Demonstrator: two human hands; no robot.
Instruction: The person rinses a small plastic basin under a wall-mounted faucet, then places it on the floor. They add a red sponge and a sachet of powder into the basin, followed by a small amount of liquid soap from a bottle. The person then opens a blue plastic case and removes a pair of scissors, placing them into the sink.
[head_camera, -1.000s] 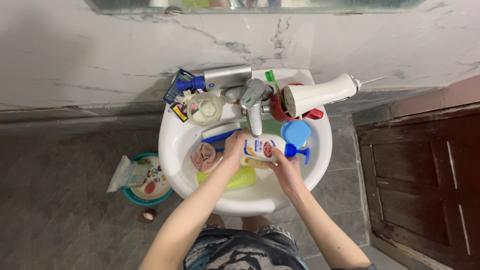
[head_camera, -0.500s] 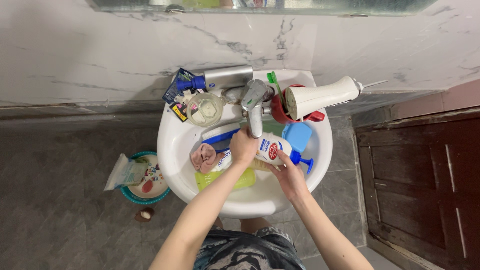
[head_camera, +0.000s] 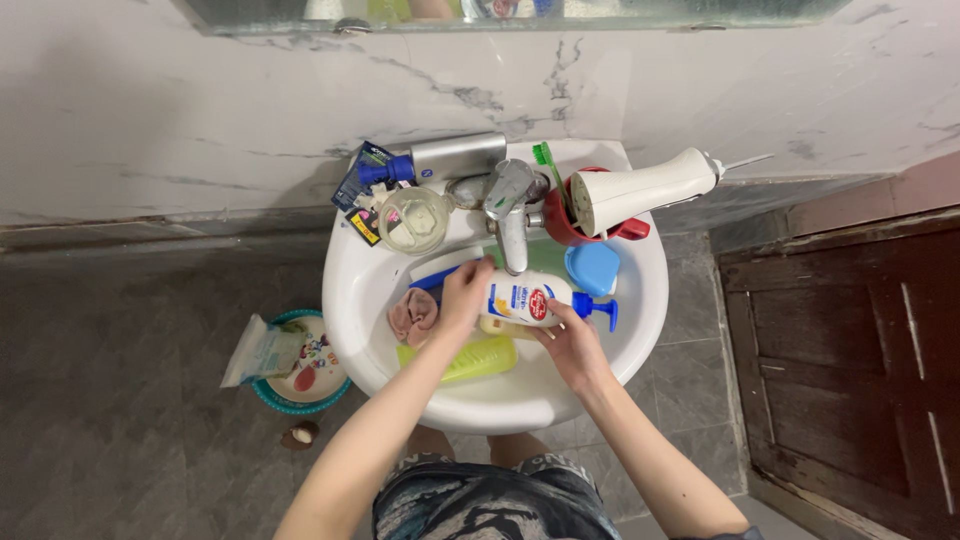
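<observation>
A white pump bottle (head_camera: 528, 299) with a blue pump head lies on its side over the white sink basin (head_camera: 640, 330). My right hand (head_camera: 570, 348) grips it from below near the pump end. My left hand (head_camera: 464, 293) holds the bottle's base end, just under the metal tap (head_camera: 508, 205). A yellow-green bottle (head_camera: 462, 359) lies in the basin below my hands. A pink cloth (head_camera: 412, 314) sits left of my left hand, with a blue and white tube (head_camera: 436, 272) behind it.
A light blue box (head_camera: 592, 268), a red cup (head_camera: 562, 222) with a green toothbrush, a white hair dryer (head_camera: 640, 187), a glass jar (head_camera: 413, 219) and a silver can (head_camera: 455, 156) crowd the sink's back rim. A teal bowl with packets (head_camera: 290, 362) sits on the floor left. A dark wooden door (head_camera: 860, 360) stands right.
The bottle swung back to lie level across the basin after tilting. My left hand shifted left and slightly down from under the tap.
</observation>
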